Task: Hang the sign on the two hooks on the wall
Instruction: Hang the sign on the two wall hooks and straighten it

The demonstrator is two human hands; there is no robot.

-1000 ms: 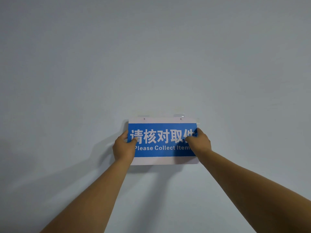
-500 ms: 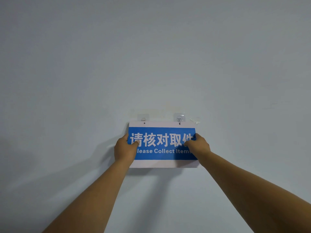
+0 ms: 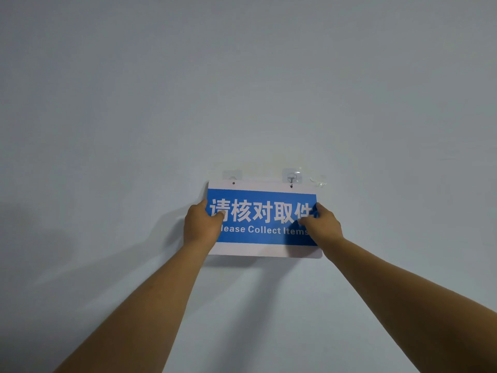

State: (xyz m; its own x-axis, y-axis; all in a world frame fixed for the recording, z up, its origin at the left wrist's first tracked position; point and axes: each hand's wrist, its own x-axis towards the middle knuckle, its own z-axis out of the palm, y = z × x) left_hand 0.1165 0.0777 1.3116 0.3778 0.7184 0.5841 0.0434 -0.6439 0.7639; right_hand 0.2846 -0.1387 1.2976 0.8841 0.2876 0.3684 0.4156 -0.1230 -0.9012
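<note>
Sign (image 3: 262,219): blue, long axis level, flat on wall just below two hooks (image 3: 291,177). I see left hand (image 3: 201,224) and right hand (image 3: 321,224) pinching its ends; right hole meets hook, left unclear.

Quick count: one blue and white sign (image 3: 262,219) in the lower middle of the frame. Two clear stick-on hooks on the wall just above its top edge, a left hook (image 3: 232,174) and a right hook (image 3: 292,176). Two small holes along the sign's top strip. Two hands on it, left hand (image 3: 201,224) and right hand (image 3: 321,224).
</note>
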